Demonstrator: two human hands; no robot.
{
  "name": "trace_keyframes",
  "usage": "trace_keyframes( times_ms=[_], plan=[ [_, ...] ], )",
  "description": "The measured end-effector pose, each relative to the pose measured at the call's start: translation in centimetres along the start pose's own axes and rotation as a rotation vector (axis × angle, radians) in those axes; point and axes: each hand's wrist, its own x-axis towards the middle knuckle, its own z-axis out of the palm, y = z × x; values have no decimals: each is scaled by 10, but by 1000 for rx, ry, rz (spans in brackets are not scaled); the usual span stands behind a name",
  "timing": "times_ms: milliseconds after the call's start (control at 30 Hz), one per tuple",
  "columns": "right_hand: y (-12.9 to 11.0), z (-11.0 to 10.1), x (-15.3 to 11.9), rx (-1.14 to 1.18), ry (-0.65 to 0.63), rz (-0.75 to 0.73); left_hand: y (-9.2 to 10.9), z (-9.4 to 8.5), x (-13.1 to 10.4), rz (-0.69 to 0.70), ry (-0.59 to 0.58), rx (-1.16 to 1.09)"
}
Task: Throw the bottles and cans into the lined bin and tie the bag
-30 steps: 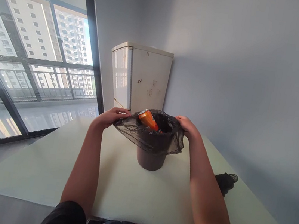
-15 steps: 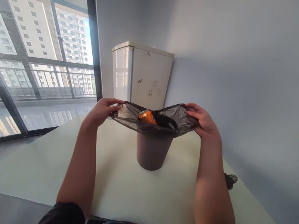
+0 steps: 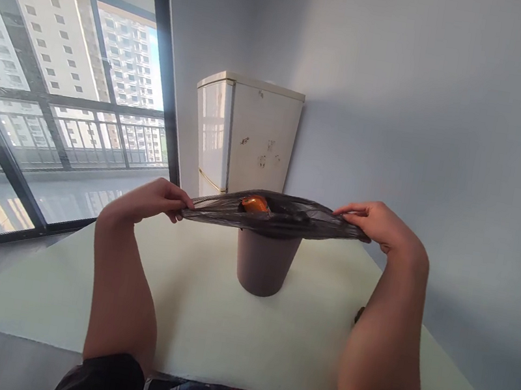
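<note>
A brown trash can (image 3: 264,265) stands upright on the pale table, lined with a thin black garbage bag (image 3: 279,228). My left hand (image 3: 155,199) pinches the bag's left edge, and my right hand (image 3: 375,223) pinches the right edge. Between them the bag's mouth is stretched wide and nearly flat above the can. Inside the opening an orange can (image 3: 255,205) shows, its lower part hidden by the bag. Other dark contents beside it are hard to make out.
The pale green table (image 3: 203,337) spreads around the trash can. A small dark item (image 3: 359,314) is mostly hidden behind my right forearm. Behind the table stands a worn white refrigerator (image 3: 262,136) against the wall. Glass sliding doors (image 3: 54,123) are on the left.
Both hands have moved outward, away from each other, pulling the bag's edges apart. The bag's mouth has become wider and flatter, and the orange can shows less.
</note>
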Motion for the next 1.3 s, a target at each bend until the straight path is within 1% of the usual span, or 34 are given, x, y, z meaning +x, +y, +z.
trace_keyframes(
  times_ms=[33, 67, 133, 167, 200, 233, 267, 333, 400, 433, 500, 533, 567, 633, 667, 733, 833, 900, 967, 1033, 1100, 1167, 1200, 1300],
  plan=[
    [1, -3, -2, 18, -19, 6, 1, 0, -1, 31, 24, -32],
    [1, -6, -3, 64, -37, -5, 3, 1, -2, 73, 78, -78],
    [-1, -7, -4, 222, -69, -71, 6, 3, -5, 169, 223, -190],
    [-3, -6, -4, 316, -71, -115, 7, 4, -7, 211, 280, -237],
    [-5, -4, -4, 405, -61, -157, 9, 6, -8, 243, 311, -266],
    [-6, -2, -3, 479, -42, -195, 11, 7, -10, 265, 316, -276],
    [-8, 1, -1, 537, -24, -229, 12, 7, -11, 279, 293, -270],
    [-12, 7, 1, 599, -14, -286, 13, 7, -13, 290, 209, -236],
    [-14, 11, 2, 580, -42, -323, 12, 6, -11, 288, 162, -187],
    [-14, 13, 2, 541, -55, -335, 9, 6, -8, 286, 177, -156],
    [-14, 16, 3, 434, -32, -340, 3, 6, 1, 286, 286, -114],
    [-13, 17, 4, 383, 10, -338, -1, 7, 7, 290, 353, -123],
    [-12, 18, 5, 339, 65, -335, -5, 9, 14, 299, 413, -158],
    [-8, 19, 9, 281, 174, -331, -11, 14, 27, 332, 486, -286],
    [-7, 19, 11, 275, 205, -330, -12, 18, 34, 349, 498, -360],
    [-4, 21, 17, 340, 214, -310, -12, 28, 44, 364, 506, -518],
    [-4, 26, 23, 653, 143, -238, -6, 43, 56, 376, 475, -808],
    [-6, 34, 27, 872, 59, -196, 1, 54, 61, 420, 394, -1007],
    [-11, 45, 31, 1013, -11, -179, 8, 62, 64, 463, 290, -1178],
    [-17, 59, 35, 1105, -15, -183, 14, 67, 65, 484, 238, -1339],
    [-25, 72, 37, 1198, 38, -190, 19, 71, 63, 487, 222, -1477],
    [-34, 82, 36, 1282, 58, -202, 23, 73, 59, 478, 189, -1535],
    [-38, 86, 34, 1313, 39, -216, 25, 75, 57, 469, 163, -1528],
    [-47, 90, 24, 1327, -97, -280, 33, 82, 52, 448, 83, -1433]
  ],
)
